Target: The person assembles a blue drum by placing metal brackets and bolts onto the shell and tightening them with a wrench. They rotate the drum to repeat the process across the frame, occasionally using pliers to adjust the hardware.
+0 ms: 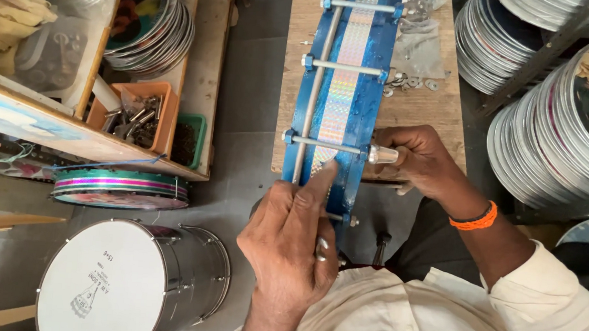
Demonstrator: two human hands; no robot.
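Workshop floor, grey, crowded with drum parts; wooden bench (423, 105) at centre top.

Item, principal: blue drum frame (345, 86) with a holographic silver band, stood on edge at the bench's near edge and running up toward its far edge. Metal tension rods (346, 67) cross it at intervals.

Left hand (289, 238): loosely open, index finger laid on the frame's band beside the nearest rod, steadying it.

Right hand (416, 160): closed around a small silvery socket tool (383, 154) seated on the end of that rod, at the frame's right side.

Handling note: the tool is best kept square on the rod end while the left hand holds the frame from tilting; tension is likely best brought up evenly, rod by rod.

Also present: loose washers (411, 82) on the bench; stacked metal hoops (552, 135) to the right; finished steel drum (131, 282) and orange parts bin (136, 113) to the left.
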